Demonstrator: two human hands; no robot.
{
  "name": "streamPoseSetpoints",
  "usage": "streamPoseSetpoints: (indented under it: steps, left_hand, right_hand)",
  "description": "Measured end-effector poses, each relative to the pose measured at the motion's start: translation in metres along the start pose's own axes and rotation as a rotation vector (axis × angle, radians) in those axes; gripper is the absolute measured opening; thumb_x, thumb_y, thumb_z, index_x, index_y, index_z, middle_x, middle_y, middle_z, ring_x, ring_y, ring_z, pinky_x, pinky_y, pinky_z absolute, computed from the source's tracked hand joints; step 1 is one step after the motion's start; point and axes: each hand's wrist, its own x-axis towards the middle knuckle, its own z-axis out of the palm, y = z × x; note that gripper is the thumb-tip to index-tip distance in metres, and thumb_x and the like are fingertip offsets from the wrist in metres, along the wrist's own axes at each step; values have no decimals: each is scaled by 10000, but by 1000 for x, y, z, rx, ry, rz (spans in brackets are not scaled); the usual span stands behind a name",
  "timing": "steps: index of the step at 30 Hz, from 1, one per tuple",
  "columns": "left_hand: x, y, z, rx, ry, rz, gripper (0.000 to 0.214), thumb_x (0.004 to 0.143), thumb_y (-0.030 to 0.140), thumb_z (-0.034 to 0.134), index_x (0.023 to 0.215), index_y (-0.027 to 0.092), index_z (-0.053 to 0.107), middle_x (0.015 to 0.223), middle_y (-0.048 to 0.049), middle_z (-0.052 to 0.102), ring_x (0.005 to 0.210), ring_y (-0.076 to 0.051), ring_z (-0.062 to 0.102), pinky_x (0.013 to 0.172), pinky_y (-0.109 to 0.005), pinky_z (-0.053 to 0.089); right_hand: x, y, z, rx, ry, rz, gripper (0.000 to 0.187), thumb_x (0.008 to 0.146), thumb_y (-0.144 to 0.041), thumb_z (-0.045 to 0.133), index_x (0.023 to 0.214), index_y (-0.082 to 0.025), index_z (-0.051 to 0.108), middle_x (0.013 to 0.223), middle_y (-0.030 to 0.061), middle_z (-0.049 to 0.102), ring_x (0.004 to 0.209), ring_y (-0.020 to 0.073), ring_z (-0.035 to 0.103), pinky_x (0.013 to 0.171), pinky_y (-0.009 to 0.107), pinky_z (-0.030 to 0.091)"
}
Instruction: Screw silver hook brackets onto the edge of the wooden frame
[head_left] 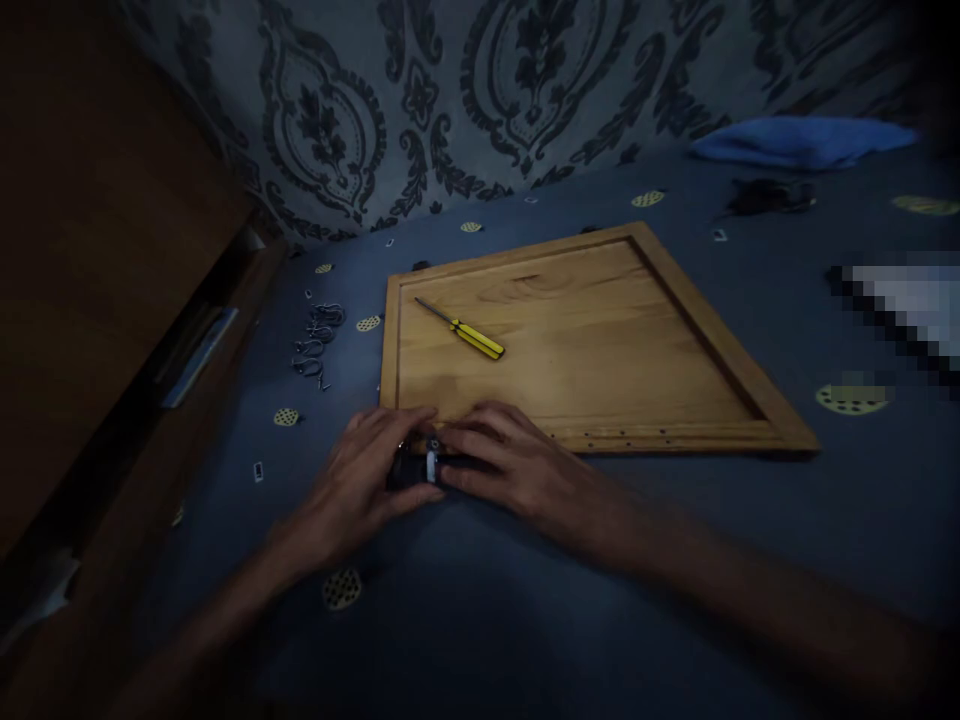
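A framed wooden board (570,330) lies on the blue patterned cloth, a row of small dark holes along its near edge. At that edge, toward the near left corner, is a small fitting (431,466) with a pale rounded part and a metallic bit; dim light hides its exact kind. My left hand (367,465) curls around it from the left, thumb below and fingers above. From the right, my right hand (510,465) has its bent fingers closed in at the fitting and the board's edge. A yellow-handled screwdriver (478,340) rests on the board, its shaft pointing to the far left.
Several bent metal pieces (313,345) lie left of the board. A wooden cabinet (97,230) borders the left side. Farther right are a blue cloth bundle (806,142), a dark object (765,196) and a pixelated pale item (911,305). Patterned fabric (420,110) rises behind.
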Motion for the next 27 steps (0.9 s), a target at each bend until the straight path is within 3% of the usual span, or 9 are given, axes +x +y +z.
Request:
streamPoseSetpoints:
  steps: [10,14,17,20,23,27]
  left_hand:
    - [0,-7,7,-104,41,-98,704,848,419,811,1433,241,461,1296,-112,675,1260,-318,586,1060,-502,487]
    - [0,-7,8,-160,39,-83,703,845,386,821,1429,255,453,1241,-77,697,1244,-303,594,1094,-498,458]
    - [1,-8,9,-181,55,-79,697,841,363,829,1424,268,459,1231,-67,695,1229,-302,598,1083,-505,458]
    - [2,-9,9,-191,46,-81,685,823,357,846,1395,257,484,1221,-67,698,1221,-307,601,1065,-517,466]
    - [3,-10,10,-196,39,-72,683,817,353,852,1382,240,487,1221,-68,703,1234,-306,600,1078,-520,454]
    - [3,-9,10,-194,56,-68,675,823,331,847,1380,235,479,1229,-74,697,1244,-305,591,1079,-519,448]
  right_hand:
    - [-1,2,5,-12,32,-23,218,1031,-206,560,1212,-187,681,1267,106,696,1175,244,546,1017,459,500]
    - [-5,5,1,27,92,2,355,1015,-60,454,1255,-227,656,1290,107,676,1187,236,581,985,467,543]
    - [-4,14,-4,-42,203,76,496,962,-3,442,1343,-267,617,1327,122,640,1202,250,599,952,473,562]
    - [5,28,-7,-206,250,247,487,985,-105,477,1430,-282,569,1385,153,580,1231,300,578,943,518,563]
    - [21,40,-7,-283,191,311,440,986,-202,531,1422,-231,583,1351,177,585,1196,341,564,921,535,567]
    - [38,45,-4,-436,-4,397,333,991,-183,522,1293,-210,662,1169,159,657,1082,324,543,777,413,564]
